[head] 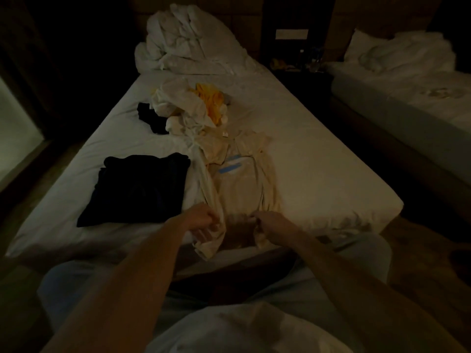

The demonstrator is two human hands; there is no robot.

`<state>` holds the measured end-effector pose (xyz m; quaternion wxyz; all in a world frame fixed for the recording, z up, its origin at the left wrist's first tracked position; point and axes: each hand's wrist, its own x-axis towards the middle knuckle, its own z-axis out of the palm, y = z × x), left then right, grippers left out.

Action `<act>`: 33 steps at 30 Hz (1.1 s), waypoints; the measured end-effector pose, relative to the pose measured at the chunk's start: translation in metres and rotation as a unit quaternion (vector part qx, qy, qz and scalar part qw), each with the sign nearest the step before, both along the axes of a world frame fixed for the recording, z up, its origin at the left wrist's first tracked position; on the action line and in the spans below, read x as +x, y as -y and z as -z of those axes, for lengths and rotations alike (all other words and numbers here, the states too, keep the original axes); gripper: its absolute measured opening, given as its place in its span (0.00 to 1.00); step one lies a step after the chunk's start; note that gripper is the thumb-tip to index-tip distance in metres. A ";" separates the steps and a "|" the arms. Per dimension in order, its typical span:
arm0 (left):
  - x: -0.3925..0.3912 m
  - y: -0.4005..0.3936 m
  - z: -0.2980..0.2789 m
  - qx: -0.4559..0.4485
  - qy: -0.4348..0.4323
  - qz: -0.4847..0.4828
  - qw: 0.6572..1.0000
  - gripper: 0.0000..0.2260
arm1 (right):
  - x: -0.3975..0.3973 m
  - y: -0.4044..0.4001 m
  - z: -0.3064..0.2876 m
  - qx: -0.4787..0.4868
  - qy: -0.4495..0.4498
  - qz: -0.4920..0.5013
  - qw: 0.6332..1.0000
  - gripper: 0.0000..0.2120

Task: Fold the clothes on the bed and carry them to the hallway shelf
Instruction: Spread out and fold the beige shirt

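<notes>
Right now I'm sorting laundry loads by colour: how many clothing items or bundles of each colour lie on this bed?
Cream: 2, shirt being folded, crumpled heap
Black: 2, folded stack, small crumpled piece
Yellow: 1, garment
Total: 5. The heap may hide more.

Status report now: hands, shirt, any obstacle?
Left hand, right hand grip cream shirt hem. Shirt flat on bed. Unfolded pile behind.
</notes>
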<state>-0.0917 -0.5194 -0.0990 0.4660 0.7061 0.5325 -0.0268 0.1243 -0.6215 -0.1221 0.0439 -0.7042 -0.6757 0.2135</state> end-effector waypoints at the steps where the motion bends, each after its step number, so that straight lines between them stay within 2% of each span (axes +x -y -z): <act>1: -0.007 -0.004 0.002 0.062 -0.012 0.024 0.998 0.08 | 0.011 0.002 0.002 0.016 0.022 0.010 1.000 0.24; 3: -0.022 -0.011 0.005 0.220 -0.065 0.115 0.966 0.11 | 0.029 0.008 0.001 0.042 0.101 -0.003 0.994 0.27; 5: -0.033 -0.012 0.010 0.319 -0.132 0.248 0.905 0.15 | 0.044 0.013 0.005 0.060 0.185 -0.082 0.977 0.31; 8: -0.032 -0.008 0.020 0.377 -0.198 0.411 0.806 0.19 | 0.052 0.015 0.015 0.068 0.280 -0.220 0.932 0.32; 11: -0.021 -0.008 0.029 0.426 -0.192 0.486 0.739 0.17 | 0.061 0.004 0.037 0.035 0.378 -0.278 0.882 0.31; 14: -0.017 -0.009 0.038 0.472 -0.231 0.529 0.666 0.22 | 0.062 0.001 0.042 0.055 0.381 -0.309 0.870 0.36; 16: -0.020 -0.011 0.040 0.473 -0.260 0.539 0.646 0.29 | 0.061 0.000 0.042 0.064 0.377 -0.299 0.874 0.38; 19: -0.018 -0.009 0.040 0.454 -0.296 0.508 0.669 0.37 | 0.058 -0.002 0.038 0.092 0.348 -0.284 0.889 0.34; 22: -0.005 0.002 0.032 0.447 -0.292 0.493 0.687 0.27 | 0.048 -0.003 0.029 0.114 0.318 -0.250 0.907 0.26; 25: -0.003 -0.001 0.031 0.445 -0.259 0.476 0.713 0.22 | 0.042 -0.007 0.023 0.108 0.273 -0.225 0.929 0.23; 26: -0.005 -0.004 0.032 0.431 -0.246 0.458 0.737 0.20 | 0.041 -0.007 0.020 0.102 0.264 -0.211 0.936 0.23; 27: -0.007 -0.004 0.031 0.413 -0.217 0.425 0.776 0.18 | 0.041 -0.007 0.016 0.089 0.247 -0.188 0.947 0.23; 29: -0.006 -0.002 0.029 0.346 -0.126 0.285 0.885 0.14 | 0.040 -0.008 0.008 0.077 0.187 -0.136 0.970 0.19; 30: -0.003 -0.002 0.027 0.308 -0.074 0.210 0.925 0.12 | 0.040 -0.008 0.005 0.086 0.147 -0.107 0.980 0.16; 31: 0.000 -0.002 0.024 0.275 -0.031 0.150 0.949 0.11 | 0.039 -0.008 0.002 0.101 0.103 -0.072 0.987 0.13; 33: 0.002 -0.009 0.019 0.230 0.037 0.053 0.971 0.09 | 0.039 -0.012 -0.003 0.122 0.011 0.013 0.992 0.11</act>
